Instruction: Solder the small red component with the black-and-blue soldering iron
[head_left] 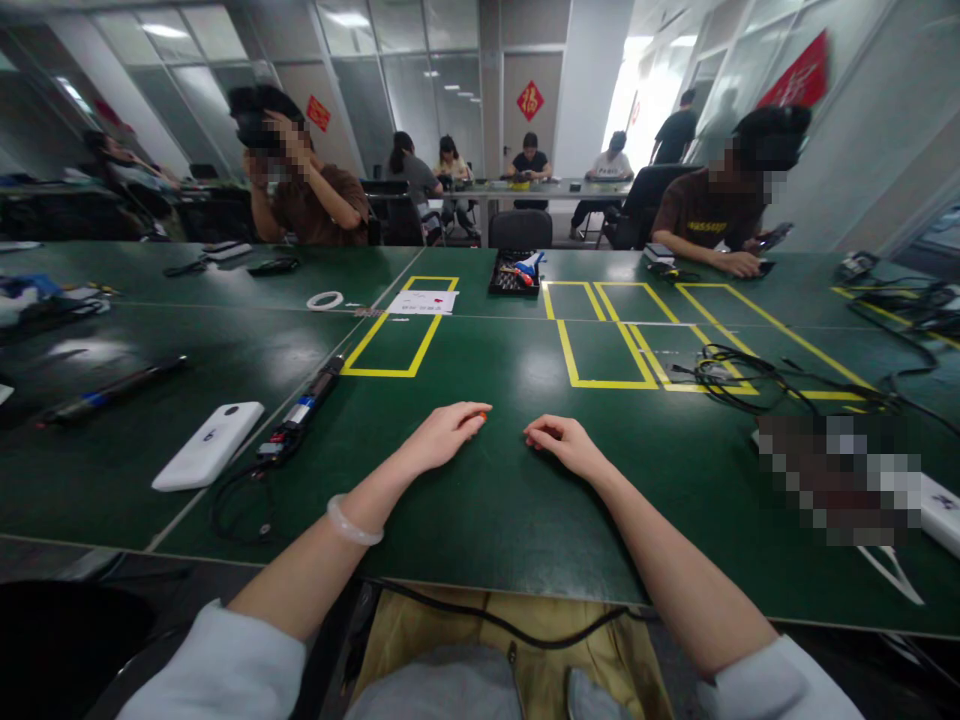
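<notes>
My left hand (444, 436) is above the green table (495, 520), its fingers closed around a small orange object (483, 415) whose kind I cannot make out. A pale bangle (354, 522) circles that wrist. A short gap to the right is my right hand (568, 442), with curled fingers pressed together; whatever it may hold is hidden. Beyond both hands, yellow tape outlines (611, 384) mark the tabletop. A black tray (514, 275) with a blue-and-white tool and small red parts lies farther back.
At left lie a white power-bank-like case (208, 445) and a black power strip (304, 412). Black cables (739, 368) tangle at right. A paper sheet (422, 303) and a white ring (325, 300) lie farther off. Two people wearing headsets sit across the table.
</notes>
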